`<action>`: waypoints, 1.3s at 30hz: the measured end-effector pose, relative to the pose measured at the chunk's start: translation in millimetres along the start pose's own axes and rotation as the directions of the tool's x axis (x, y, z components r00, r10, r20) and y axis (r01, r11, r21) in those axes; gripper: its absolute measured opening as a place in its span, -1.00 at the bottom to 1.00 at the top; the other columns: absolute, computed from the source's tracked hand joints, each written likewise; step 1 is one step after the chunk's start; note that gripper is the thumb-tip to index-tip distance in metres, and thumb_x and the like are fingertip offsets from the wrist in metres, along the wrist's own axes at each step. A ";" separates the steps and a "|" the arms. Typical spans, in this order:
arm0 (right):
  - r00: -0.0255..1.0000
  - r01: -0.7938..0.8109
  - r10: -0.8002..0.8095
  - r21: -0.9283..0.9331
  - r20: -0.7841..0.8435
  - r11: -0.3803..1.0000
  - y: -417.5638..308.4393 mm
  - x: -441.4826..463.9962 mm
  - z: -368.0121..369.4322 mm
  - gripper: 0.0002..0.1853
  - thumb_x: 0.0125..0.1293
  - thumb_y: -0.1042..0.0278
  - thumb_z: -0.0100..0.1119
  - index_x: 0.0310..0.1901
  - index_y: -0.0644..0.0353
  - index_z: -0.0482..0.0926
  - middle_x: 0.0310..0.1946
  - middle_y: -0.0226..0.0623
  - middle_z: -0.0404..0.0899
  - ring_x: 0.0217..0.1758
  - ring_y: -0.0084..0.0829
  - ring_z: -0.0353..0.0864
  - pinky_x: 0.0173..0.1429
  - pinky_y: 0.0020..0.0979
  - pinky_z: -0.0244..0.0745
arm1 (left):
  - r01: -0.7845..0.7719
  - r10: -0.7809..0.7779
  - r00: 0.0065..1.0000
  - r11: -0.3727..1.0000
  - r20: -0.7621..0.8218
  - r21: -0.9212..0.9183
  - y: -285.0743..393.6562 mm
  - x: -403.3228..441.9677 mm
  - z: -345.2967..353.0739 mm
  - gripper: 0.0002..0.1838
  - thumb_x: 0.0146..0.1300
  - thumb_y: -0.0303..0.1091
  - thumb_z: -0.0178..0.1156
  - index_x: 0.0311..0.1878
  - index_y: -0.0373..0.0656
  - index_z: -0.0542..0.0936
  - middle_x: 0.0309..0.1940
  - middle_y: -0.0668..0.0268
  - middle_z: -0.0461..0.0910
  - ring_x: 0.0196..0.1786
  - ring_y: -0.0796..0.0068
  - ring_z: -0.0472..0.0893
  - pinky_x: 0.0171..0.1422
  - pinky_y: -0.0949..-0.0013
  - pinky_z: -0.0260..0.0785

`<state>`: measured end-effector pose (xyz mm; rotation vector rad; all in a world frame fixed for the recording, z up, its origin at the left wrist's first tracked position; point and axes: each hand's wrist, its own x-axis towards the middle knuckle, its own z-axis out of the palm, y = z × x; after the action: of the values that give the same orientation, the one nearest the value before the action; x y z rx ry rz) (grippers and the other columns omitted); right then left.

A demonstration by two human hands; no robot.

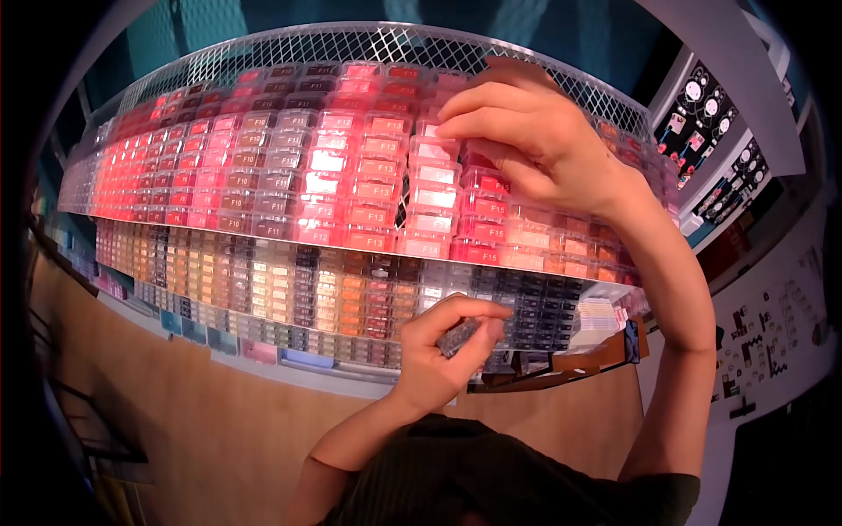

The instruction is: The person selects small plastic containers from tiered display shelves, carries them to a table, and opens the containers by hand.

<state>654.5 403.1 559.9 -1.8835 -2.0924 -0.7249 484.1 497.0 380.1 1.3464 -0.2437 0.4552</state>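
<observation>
Little case [456,337] in the left hand [430,358] looks kinda shiny, like plastic. Boxes [379,167] beside the right hand [551,136] are super glossy clear plastic. Mesh [395,44] above that one looks like metal, floor [224,421] below both smooth, wood-looking.
</observation>
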 end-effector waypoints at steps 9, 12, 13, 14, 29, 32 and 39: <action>0.990 0.136 -0.136 0.003 0.027 0.991 3.3 10.2 13.0 -0.65 -0.05 0.67 0.19 -0.14 0.24 0.64 -0.09 -0.33 0.63 0.09 -0.22 0.53 0.12 -0.26 0.54 | -0.029 0.029 1.000 1.000 -0.005 -0.001 -3.6 -3.8 -1.7 -0.88 0.30 -0.49 0.31 -0.12 -0.25 0.70 -0.24 0.28 0.71 -0.17 0.55 0.65 -0.04 0.45 0.46; 0.994 0.112 -0.112 0.019 0.006 0.994 2.2 12.5 15.1 -0.68 0.00 0.64 0.24 -0.13 0.23 0.65 -0.09 -0.33 0.63 0.09 -0.23 0.53 0.14 -0.28 0.53 | -0.004 0.004 1.000 1.000 -0.008 -0.010 -3.1 -3.5 -1.9 -0.88 0.30 -0.49 0.30 -0.12 -0.25 0.70 -0.25 0.27 0.71 -0.17 0.54 0.65 -0.05 0.45 0.47; 0.994 0.107 -0.107 0.048 0.004 0.993 0.2 13.0 14.5 -0.68 0.01 0.62 0.26 -0.13 0.22 0.65 -0.08 -0.33 0.64 0.09 -0.23 0.53 0.15 -0.27 0.52 | -0.009 0.009 1.000 1.000 -0.006 -0.006 -3.0 -3.5 -2.3 -0.88 0.30 -0.49 0.30 -0.12 -0.25 0.70 -0.25 0.27 0.71 -0.17 0.54 0.65 -0.05 0.45 0.47; 0.995 0.103 -0.103 0.076 0.003 0.992 -2.9 14.0 12.8 -0.69 0.02 0.60 0.29 -0.13 0.21 0.66 -0.07 -0.33 0.64 0.09 -0.24 0.53 0.16 -0.27 0.52 | -0.015 0.015 1.000 1.000 -0.005 -0.003 -3.0 -3.1 -2.9 -0.88 0.30 -0.49 0.30 -0.13 -0.25 0.70 -0.25 0.27 0.71 -0.18 0.54 0.65 -0.05 0.45 0.47; 0.982 0.122 -0.149 0.208 0.116 0.970 -14.6 12.3 10.6 -0.69 0.06 0.53 0.38 -0.09 0.22 0.69 -0.02 -0.28 0.68 0.09 -0.18 0.55 0.17 -0.20 0.45 | -0.056 0.057 0.997 0.998 -0.056 0.012 -2.1 -0.2 -8.4 -0.89 0.29 -0.51 0.30 -0.13 -0.26 0.70 -0.30 0.29 0.69 -0.23 0.57 0.65 -0.08 0.47 0.47; 0.994 0.084 -0.096 0.198 0.051 0.977 -15.2 11.7 6.6 -0.72 0.05 0.57 0.35 -0.14 0.20 0.68 -0.08 -0.32 0.69 0.01 -0.22 0.59 0.10 -0.25 0.51 | -0.046 0.046 0.997 0.999 -0.060 0.003 -1.6 -0.9 -9.2 -0.88 0.29 -0.50 0.30 -0.13 -0.27 0.71 -0.30 0.28 0.69 -0.21 0.57 0.65 -0.07 0.47 0.47; 0.997 -0.062 0.059 0.074 0.042 0.995 -16.0 -18.7 -26.4 -0.71 0.02 0.65 0.34 -0.16 0.23 0.70 -0.15 -0.25 0.70 -0.07 -0.24 0.63 0.05 -0.28 0.52 | 0.027 -0.029 0.996 0.999 -0.086 -0.019 3.0 -4.4 -16.0 -0.86 0.28 -0.54 0.27 -0.11 -0.28 0.70 -0.33 0.27 0.68 -0.28 0.58 0.65 -0.13 0.48 0.47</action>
<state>637.6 372.9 570.0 -1.9267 -2.0466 -0.5919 477.4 512.3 377.5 1.3081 -0.1567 0.4859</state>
